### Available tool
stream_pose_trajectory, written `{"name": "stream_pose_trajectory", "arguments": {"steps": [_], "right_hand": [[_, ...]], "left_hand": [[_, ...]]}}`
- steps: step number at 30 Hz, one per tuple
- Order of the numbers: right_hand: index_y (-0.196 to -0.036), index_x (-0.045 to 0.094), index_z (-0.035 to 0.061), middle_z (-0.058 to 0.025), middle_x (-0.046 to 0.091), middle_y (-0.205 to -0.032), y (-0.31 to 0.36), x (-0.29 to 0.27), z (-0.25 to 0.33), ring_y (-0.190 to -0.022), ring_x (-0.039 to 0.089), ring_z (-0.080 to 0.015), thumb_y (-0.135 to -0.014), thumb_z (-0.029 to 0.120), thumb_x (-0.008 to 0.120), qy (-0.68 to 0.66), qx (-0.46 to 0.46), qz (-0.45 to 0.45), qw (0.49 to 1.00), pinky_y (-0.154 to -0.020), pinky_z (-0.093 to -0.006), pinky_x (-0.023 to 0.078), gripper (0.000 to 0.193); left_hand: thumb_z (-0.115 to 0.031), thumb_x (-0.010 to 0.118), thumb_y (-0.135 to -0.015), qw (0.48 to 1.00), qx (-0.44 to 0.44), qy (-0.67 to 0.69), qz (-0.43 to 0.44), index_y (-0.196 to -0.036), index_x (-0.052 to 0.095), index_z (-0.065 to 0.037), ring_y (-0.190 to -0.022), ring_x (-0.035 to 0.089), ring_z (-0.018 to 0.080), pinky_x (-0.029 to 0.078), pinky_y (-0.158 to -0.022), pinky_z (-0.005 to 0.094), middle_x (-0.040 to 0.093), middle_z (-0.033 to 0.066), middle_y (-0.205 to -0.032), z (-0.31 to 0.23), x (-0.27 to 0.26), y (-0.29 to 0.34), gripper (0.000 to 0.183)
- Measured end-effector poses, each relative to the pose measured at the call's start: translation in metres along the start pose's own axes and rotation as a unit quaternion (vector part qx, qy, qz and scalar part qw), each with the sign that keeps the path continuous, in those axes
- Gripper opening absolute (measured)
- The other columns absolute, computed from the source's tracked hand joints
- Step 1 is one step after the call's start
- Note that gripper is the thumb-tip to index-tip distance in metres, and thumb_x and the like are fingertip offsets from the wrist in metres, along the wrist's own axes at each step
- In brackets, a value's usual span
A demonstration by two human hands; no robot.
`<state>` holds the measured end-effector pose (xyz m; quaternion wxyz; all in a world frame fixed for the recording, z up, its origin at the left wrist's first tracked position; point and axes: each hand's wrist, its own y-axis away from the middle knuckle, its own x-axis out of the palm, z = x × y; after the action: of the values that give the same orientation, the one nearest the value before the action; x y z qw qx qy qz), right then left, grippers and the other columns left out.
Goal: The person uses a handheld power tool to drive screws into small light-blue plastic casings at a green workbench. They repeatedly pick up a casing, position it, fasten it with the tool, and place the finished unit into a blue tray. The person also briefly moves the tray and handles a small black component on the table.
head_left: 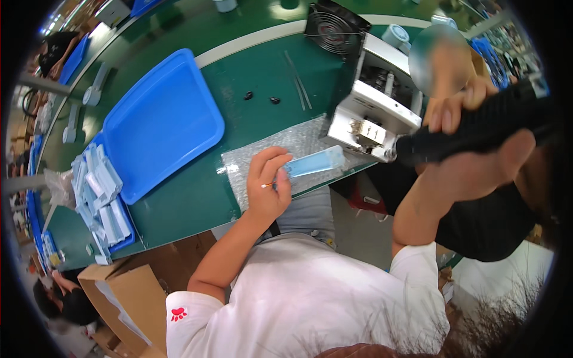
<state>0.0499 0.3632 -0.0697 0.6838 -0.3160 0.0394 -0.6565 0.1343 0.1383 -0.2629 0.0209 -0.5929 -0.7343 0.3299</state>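
Note:
My left hand (270, 182) is closed around one end of a long, light blue plastic piece (315, 163). A thin wire with a pale tip (265, 185) pokes out by its fingers. Beneath lies a sheet of bubble wrap (237, 168). On the right, my right hand (471, 173) is raised close to the camera, gripping a black ribbed tool (468, 134) whose exact kind I cannot make out. The tool's narrow end reaches toward a silver metal machine (382, 98) with an open front. Fingers (446, 114) show behind the tool; whose they are, I cannot tell.
An unfilled blue tray (164, 119) lies left on the green table (256, 71). Beside it, another blue tray (123, 243) holds several light blue pieces (98, 185). Two small black parts (274, 100), thin rods (296, 80) and a black fan (334, 30) lie farther back. A person sits at right.

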Motion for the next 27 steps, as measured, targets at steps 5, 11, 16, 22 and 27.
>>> {"name": "stream_pose_trajectory", "arguments": {"steps": [5, 11, 16, 22, 27], "right_hand": [[-0.127, 0.042, -0.0035, -0.0110, 0.046, -0.099, 0.016, 0.007, 0.011, -0.070, 0.052, -0.0178, -0.085, 0.063, 0.061, -0.140, -0.042, 0.108, 0.983, -0.057, -0.0297, 0.045, 0.081], [-0.113, 0.050, -0.0063, -0.0128, 0.053, -0.093, 0.014, 0.025, -0.011, -0.066, 0.056, -0.0178, -0.080, 0.080, 0.053, -0.058, -0.068, -0.005, 0.996, -0.054, -0.0295, 0.047, 0.092], [-0.105, 0.051, -0.0097, -0.0110, 0.052, -0.092, 0.019, 0.029, -0.025, -0.062, 0.058, -0.0171, -0.078, 0.084, 0.050, -0.047, -0.080, -0.039, 0.995, -0.051, -0.0273, 0.050, 0.097], [-0.099, 0.052, -0.0115, -0.0092, 0.050, -0.091, 0.020, 0.033, -0.030, -0.062, 0.057, -0.0160, -0.077, 0.084, 0.049, -0.036, -0.073, -0.057, 0.995, -0.050, -0.0276, 0.050, 0.098], [-0.100, 0.052, -0.0108, -0.0094, 0.051, -0.093, 0.020, 0.033, -0.031, -0.062, 0.058, -0.0165, -0.078, 0.084, 0.049, -0.061, -0.073, -0.044, 0.994, -0.049, -0.0287, 0.050, 0.097]], "left_hand": [[-0.004, 0.046, -0.095, 1.000, 0.008, -0.013, 0.008, -0.108, 0.064, -0.001, -0.095, 0.062, 0.0298, 0.050, -0.080, 0.0358, 0.062, 0.0182, -0.111, 0.000, -0.003, 0.001, 0.022], [-0.004, 0.046, -0.095, 1.000, 0.018, -0.010, 0.006, -0.108, 0.063, -0.001, -0.095, 0.062, 0.0294, 0.051, -0.080, 0.0362, 0.061, 0.0176, -0.111, 0.001, -0.003, 0.001, 0.022], [-0.003, 0.047, -0.095, 1.000, 0.007, -0.007, 0.007, -0.108, 0.063, -0.001, -0.096, 0.061, 0.0288, 0.051, -0.079, 0.0357, 0.061, 0.0172, -0.111, 0.002, -0.002, 0.002, 0.021], [-0.002, 0.048, -0.093, 1.000, 0.018, -0.001, 0.010, -0.108, 0.063, -0.001, -0.095, 0.061, 0.0281, 0.051, -0.078, 0.0350, 0.061, 0.0170, -0.111, 0.003, -0.003, 0.002, 0.021], [-0.001, 0.048, -0.092, 1.000, 0.016, -0.003, 0.012, -0.108, 0.063, -0.001, -0.096, 0.061, 0.0281, 0.051, -0.078, 0.0349, 0.060, 0.0172, -0.112, 0.004, -0.003, 0.002, 0.022]]}}
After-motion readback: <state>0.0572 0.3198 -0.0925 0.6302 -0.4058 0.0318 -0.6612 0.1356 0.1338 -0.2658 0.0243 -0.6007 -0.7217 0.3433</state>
